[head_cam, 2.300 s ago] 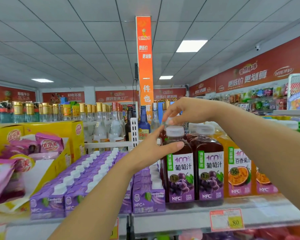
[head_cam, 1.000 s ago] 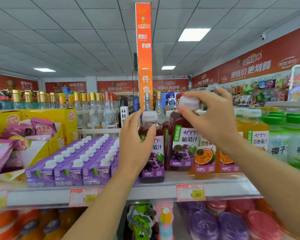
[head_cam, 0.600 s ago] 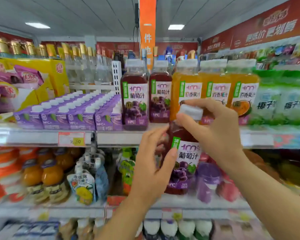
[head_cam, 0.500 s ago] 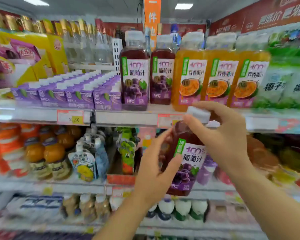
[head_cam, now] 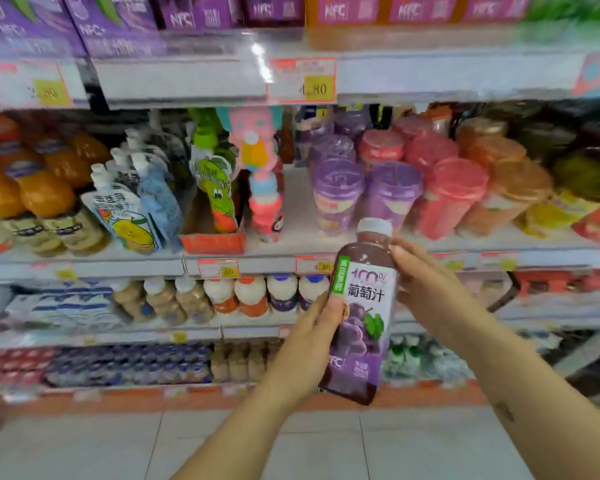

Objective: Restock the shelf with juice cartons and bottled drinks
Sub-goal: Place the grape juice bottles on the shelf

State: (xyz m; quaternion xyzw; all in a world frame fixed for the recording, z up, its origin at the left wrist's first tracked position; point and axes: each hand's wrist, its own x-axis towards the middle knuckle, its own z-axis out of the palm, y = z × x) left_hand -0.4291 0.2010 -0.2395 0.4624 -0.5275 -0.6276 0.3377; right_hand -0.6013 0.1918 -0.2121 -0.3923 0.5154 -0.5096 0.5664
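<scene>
Head view, only one: dark purple grape juice bottle with white cap and purple label [head_cam: 361, 317] held in mid-air in front of the shelving, tilted slightly, cap up, bottom end near floor-level shelf edge; filled with dark liquid up to the neck; not on any shelf.

Left hand [head_cam: 312, 344] wrapped round the lower half of the bottle from the left, fingers closed on the label; right hand [head_cam: 426, 285] against the bottle's upper right side near the shoulder, fingers curled loosely; whether it actually grips cannot tell, contact side hidden behind bottle.

Top shelf edge [head_cam: 174, 77]: purple juice cartons [head_cam: 94, 26] at left, bases of purple-labelled bottles [head_cam: 347, 12] to the right, all cropped by frame top; yellow price tag reading 4.80 [head_cam: 303, 83] on the rail.

Next shelf down: orange drink bottles with pale labels [head_cam: 42, 202] at left; white spouted pouches [head_cam: 129, 209]; green and pink cartoon-shaped bottles in a red cardboard tray [head_cam: 215, 242]; purple lidded cups [head_cam: 364, 195], then red lidded cups [head_cam: 447, 192] directly behind the bottle cap.

Third shelf: small white round bottles with orange and blue caps [head_cam: 253, 292], partly covered by left hand; lower rows blurred, contents unreadable.

Pale tiled floor [head_cam: 84, 445] below; both forearms cross it from bottom of frame.
</scene>
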